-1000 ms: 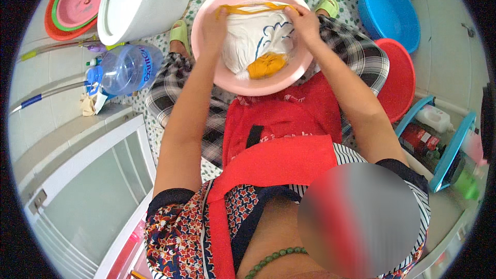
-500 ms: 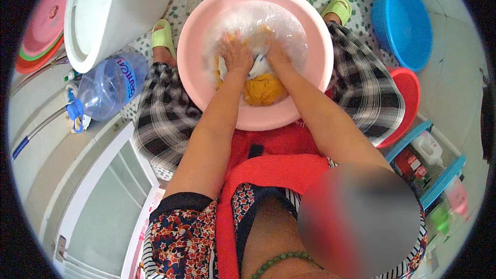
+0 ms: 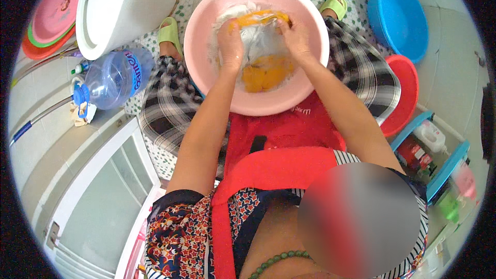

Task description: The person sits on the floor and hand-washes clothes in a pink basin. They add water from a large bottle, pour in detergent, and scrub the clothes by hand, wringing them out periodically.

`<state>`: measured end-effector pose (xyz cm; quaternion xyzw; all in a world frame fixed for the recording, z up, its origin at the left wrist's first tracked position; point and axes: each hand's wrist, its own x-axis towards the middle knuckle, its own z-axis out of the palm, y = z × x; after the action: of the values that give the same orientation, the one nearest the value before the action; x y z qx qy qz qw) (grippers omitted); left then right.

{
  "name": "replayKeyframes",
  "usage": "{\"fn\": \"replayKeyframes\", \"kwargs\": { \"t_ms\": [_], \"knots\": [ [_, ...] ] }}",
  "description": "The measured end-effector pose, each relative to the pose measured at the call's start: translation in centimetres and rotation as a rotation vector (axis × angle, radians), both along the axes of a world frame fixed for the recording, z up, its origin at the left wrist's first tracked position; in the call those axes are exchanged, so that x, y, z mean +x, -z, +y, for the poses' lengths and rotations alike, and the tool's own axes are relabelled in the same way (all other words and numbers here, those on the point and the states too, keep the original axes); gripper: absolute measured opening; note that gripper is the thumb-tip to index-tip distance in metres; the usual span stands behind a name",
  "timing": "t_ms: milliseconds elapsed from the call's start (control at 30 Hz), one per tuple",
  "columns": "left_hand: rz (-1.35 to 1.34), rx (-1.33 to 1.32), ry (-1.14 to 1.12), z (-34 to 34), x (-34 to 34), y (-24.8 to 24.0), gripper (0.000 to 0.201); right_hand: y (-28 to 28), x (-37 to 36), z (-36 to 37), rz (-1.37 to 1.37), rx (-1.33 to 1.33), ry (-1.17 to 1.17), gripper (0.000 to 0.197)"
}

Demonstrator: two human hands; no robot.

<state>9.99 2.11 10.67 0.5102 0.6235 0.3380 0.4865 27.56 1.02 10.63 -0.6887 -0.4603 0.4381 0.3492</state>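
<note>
the fingers of the left hand [image 3: 231, 46] and the right hand [image 3: 296, 39] are curled closed on the yellow band [image 3: 254, 19] of a white-and-yellow garment [image 3: 256, 41], stretched between them. the rest of the garment lies below, inside a pink basin [image 3: 271, 107]. farther out, a red basin [image 3: 404, 93] and a blue basin [image 3: 398, 18] are to the right, a clear bottle [image 3: 110, 80] to the left.

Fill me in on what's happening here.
A person's left hand and right hand grip the yellow band of a white-and-yellow cloth inside a pink basin. The band stretches between the hands, and a bunched yellow part lies lower in the basin, nearer the person. The basin sits between legs in plaid trousers. A blue basin and a red basin stand off to the right; a large clear bottle lies to the left.
</note>
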Motion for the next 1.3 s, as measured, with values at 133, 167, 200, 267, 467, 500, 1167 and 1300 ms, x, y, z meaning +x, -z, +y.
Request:
{"fn": "replayKeyframes", "kwargs": {
  "t_ms": [133,167,200,267,467,500,1167,1300],
  "knots": [
    [-0.908,-0.222,-0.195,-3.2,1.7,-3.6,0.046,-3.9,-2.4,-3.2,0.212,0.278,0.127,0.031],
    [-0.972,-0.3,-0.144,-4.1,2.2,-4.1,0.05,-3.0,-2.7,-3.6,0.147,0.302,0.085,0.031],
    [-1.031,-0.382,-0.089,-5.0,2.6,-4.4,0.054,-2.0,-2.9,-4.1,0.081,0.327,0.047,0.03],
    [-1.027,-0.574,-0.169,-6.7,2.4,-4.1,0.063,1.7,-1.6,-4.2,-0.019,0.049,-0.091,0.031],
    [-1.219,-0.666,-0.287,-10.1,-3.2,2.5,0.067,-6.5,-8.4,-7.3,0.159,-0.049,-0.25,0.029],
    [-1.126,-0.412,-0.11,-10.3,-2.3,3.2,0.057,-8.0,-9.7,-8.1,0.111,0.011,-0.436,0.029],
    [-1.29,-0.671,-0.28,-7.2,0.3,2.6,0.038,-1.9,-7.2,-3.0,-0.35,-0.04,-0.236,0.03],
    [-0.921,-0.472,-0.205,-7.4,1.6,1.1,0.035,-0.1,-6.7,-3.4,-0.287,-0.011,-0.119,0.032]
  ]
}}
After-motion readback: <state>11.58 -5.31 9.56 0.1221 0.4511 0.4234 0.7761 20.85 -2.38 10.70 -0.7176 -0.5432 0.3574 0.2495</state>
